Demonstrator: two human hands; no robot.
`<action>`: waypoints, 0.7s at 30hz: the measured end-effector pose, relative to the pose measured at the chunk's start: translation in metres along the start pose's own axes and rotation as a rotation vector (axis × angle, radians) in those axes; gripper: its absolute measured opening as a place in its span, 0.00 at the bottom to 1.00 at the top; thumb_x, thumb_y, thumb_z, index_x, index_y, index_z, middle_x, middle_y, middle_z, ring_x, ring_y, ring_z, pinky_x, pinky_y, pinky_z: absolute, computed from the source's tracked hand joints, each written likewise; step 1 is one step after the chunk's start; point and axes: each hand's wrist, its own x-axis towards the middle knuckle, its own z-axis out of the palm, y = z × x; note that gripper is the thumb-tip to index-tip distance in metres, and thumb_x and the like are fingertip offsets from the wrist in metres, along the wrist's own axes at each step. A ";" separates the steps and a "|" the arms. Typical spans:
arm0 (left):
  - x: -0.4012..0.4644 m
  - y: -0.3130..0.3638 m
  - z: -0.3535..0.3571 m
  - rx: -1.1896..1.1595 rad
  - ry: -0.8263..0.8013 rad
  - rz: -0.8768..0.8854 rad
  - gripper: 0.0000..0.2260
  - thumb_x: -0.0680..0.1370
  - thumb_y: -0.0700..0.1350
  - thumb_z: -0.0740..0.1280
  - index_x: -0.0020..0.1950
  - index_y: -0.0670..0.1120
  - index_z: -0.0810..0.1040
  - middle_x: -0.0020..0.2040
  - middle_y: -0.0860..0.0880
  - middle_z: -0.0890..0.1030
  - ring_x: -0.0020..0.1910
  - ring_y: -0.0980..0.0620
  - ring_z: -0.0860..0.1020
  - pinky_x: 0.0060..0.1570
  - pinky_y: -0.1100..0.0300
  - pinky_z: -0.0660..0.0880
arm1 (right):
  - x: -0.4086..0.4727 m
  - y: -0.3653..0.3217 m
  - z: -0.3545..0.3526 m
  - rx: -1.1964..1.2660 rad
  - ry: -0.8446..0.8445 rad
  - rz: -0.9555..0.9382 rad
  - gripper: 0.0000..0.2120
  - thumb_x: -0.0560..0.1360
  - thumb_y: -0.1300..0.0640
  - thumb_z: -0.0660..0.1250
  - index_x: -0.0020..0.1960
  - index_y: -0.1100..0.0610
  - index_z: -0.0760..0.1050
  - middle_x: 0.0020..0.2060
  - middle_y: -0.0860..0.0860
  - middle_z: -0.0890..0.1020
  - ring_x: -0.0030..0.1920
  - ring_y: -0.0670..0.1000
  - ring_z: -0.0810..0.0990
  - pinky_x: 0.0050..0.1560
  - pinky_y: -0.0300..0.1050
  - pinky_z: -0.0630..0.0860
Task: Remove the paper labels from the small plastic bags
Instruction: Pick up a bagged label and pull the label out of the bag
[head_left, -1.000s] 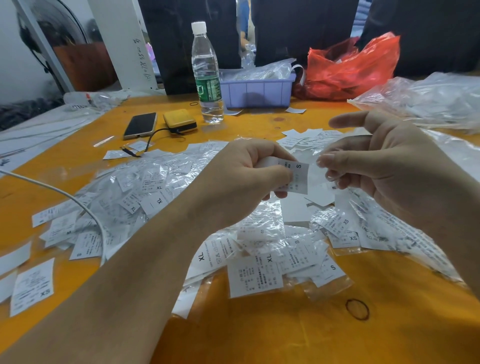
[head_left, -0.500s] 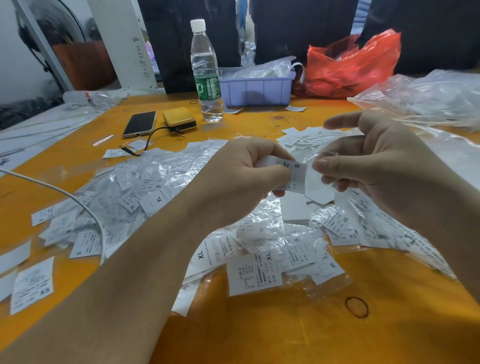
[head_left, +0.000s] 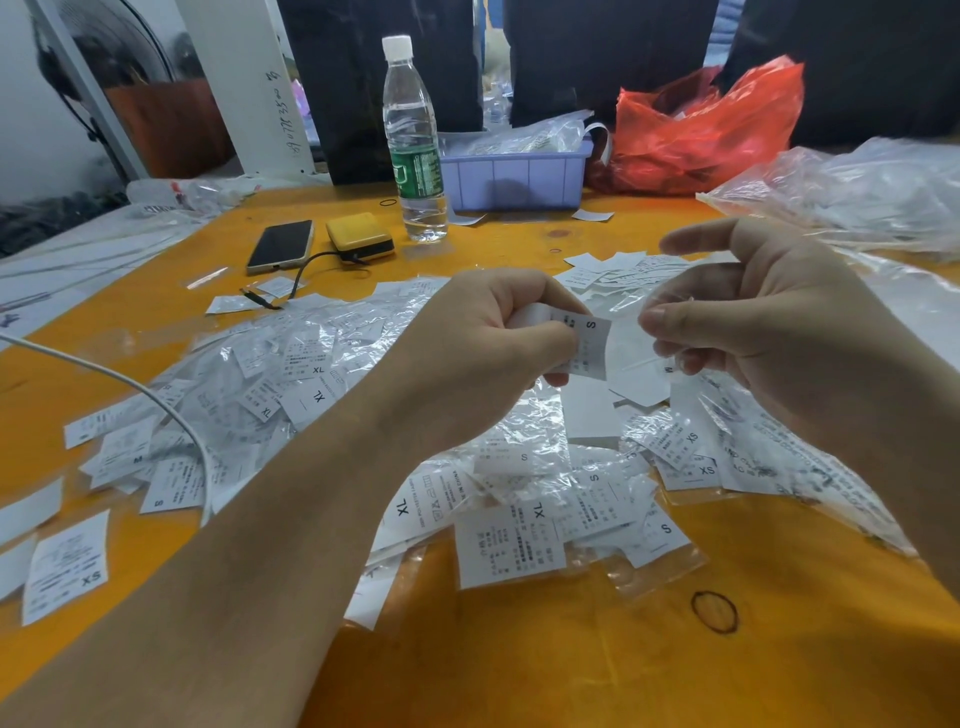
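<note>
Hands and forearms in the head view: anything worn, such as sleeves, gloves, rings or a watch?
Nothing worn shows. The left hand and right hand are bare, with no gloves, rings or watch visible. Both forearms are bare to the frame edge; fingernails are short and unpainted.

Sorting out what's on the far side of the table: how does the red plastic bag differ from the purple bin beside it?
The red plastic bag is soft, crumpled and translucent; the purple bin is rigid, ribbed and opaque. The bag is bright red and slumps unevenly, while the bin is pale purple with a straight rectangular wall. The bin shows clear plastic bags heaped over its rim; the bag's contents cannot be made out. Both sit at the far edge of the orange table.
</note>
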 end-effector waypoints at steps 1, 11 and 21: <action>0.000 0.000 0.000 -0.002 -0.002 -0.002 0.10 0.77 0.36 0.66 0.43 0.49 0.83 0.34 0.53 0.81 0.31 0.59 0.76 0.32 0.61 0.73 | 0.000 0.000 0.000 -0.009 0.000 0.001 0.21 0.69 0.68 0.73 0.57 0.54 0.73 0.34 0.52 0.84 0.32 0.51 0.80 0.32 0.44 0.74; 0.001 -0.001 0.000 0.006 0.007 -0.005 0.09 0.76 0.36 0.66 0.43 0.48 0.83 0.31 0.56 0.80 0.30 0.60 0.76 0.30 0.67 0.71 | -0.001 -0.001 0.003 -0.004 -0.027 0.010 0.21 0.69 0.69 0.73 0.58 0.54 0.73 0.34 0.52 0.84 0.32 0.50 0.80 0.32 0.43 0.73; 0.001 -0.002 0.000 0.004 0.007 -0.002 0.09 0.76 0.36 0.66 0.44 0.47 0.83 0.32 0.56 0.80 0.30 0.60 0.76 0.30 0.68 0.71 | -0.004 -0.002 0.005 -0.039 -0.078 0.000 0.22 0.67 0.68 0.74 0.58 0.54 0.74 0.35 0.53 0.84 0.32 0.50 0.81 0.33 0.44 0.74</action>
